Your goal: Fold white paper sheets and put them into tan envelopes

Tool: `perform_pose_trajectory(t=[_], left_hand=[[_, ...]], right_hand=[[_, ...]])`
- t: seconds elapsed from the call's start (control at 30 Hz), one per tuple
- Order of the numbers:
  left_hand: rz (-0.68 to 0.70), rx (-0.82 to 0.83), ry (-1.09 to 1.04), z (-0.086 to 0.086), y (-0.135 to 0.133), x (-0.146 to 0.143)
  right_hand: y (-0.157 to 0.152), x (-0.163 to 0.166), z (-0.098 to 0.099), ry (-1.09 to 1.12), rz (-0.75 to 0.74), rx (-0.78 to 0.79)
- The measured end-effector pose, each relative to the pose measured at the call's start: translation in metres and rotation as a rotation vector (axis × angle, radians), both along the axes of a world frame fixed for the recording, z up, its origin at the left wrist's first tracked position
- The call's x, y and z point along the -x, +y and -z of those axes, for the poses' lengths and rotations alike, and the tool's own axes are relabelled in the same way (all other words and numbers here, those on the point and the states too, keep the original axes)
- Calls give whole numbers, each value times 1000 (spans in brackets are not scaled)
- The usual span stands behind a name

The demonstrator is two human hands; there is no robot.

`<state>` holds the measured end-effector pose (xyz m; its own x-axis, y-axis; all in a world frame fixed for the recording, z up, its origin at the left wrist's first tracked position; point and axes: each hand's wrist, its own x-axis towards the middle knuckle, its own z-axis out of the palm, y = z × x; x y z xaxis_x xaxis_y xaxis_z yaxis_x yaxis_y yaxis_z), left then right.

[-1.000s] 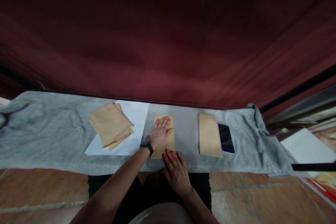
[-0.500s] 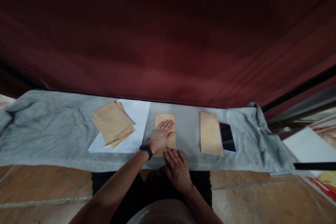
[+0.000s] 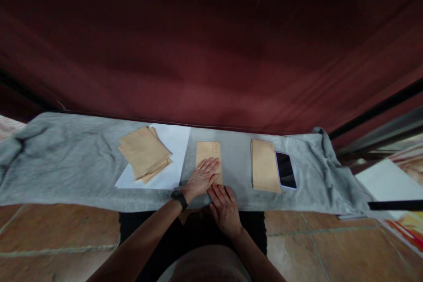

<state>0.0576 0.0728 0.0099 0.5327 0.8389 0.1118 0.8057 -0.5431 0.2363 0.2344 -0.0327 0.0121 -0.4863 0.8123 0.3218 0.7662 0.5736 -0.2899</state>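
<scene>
A brown paper envelope point(image 3: 207, 150) with faint red print near its top right lies upright in front of me. My left hand point(image 3: 202, 177), a dark band on its wrist, rests flat on the envelope's lower half with fingers stretched out. Just below and to the right, my right hand point(image 3: 225, 207) lies with its fingers extended, the tips at the envelope's lower right edge. The hands cover the envelope's bottom part.
Several brown envelopes point(image 3: 145, 152) lie fanned on white paper sheets point(image 3: 176, 141) at the left. To the right are more brown envelopes point(image 3: 265, 167) and a phone point(image 3: 286, 170). A grey cloth point(image 3: 82, 163) covers the narrow surface; a dark red panel point(image 3: 205, 75) rises behind.
My left hand has slid down the envelope toward me, uncovering its upper part and the red print. My right hand has barely moved.
</scene>
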Motion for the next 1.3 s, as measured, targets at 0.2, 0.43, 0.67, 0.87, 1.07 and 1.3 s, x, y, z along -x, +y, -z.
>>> perform_pose_trajectory(t=[0.2,0.43,0.67,0.87,1.07,1.3], left_hand=[[33,-26,-28,-6,-29,8],[37,-62,-14,-2,-59,18],[32,-116,39,-6,-85,30],[14,-143,49,-8,-96,42],[-50,-159,37,-3,-104,47],[-40,-156,37,1,-103,48]], right_hand=[[0,1,5,11,7,-30],[-3,2,11,10,22,-72],[-5,2,11,-3,78,-68],[-6,-5,11,-10,169,-35],[-5,-7,9,53,208,-28],[23,23,1,60,89,2]])
